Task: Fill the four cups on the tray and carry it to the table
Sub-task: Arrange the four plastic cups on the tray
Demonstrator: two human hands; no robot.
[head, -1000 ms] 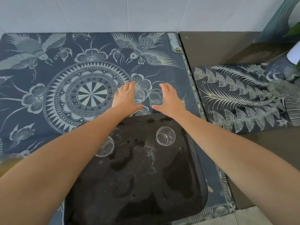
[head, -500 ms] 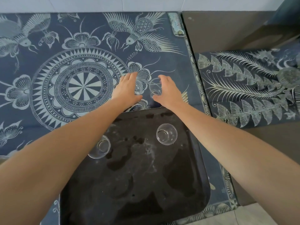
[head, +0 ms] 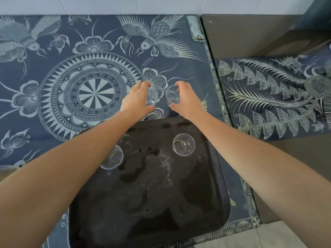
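Both hands were curled round clear cups: the left hand (head: pixel 137 99) held the first cup (head: pixel 152 97); the right hand (head: pixel 186 100) held the second cup (head: pixel 172 95); both were over the patterned cloth (head: pixel 71 77), just beyond the far edge of the black tray (head: pixel 161 212); the tray lay on the cloth; the third cup (head: pixel 112 157) and fourth cup (head: pixel 183 144) stood upright on its far half, well apart.

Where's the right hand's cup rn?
Head view, centre: the right hand holds the clear cup just past the far edge of the black tray, right of the second cup in the left hand.
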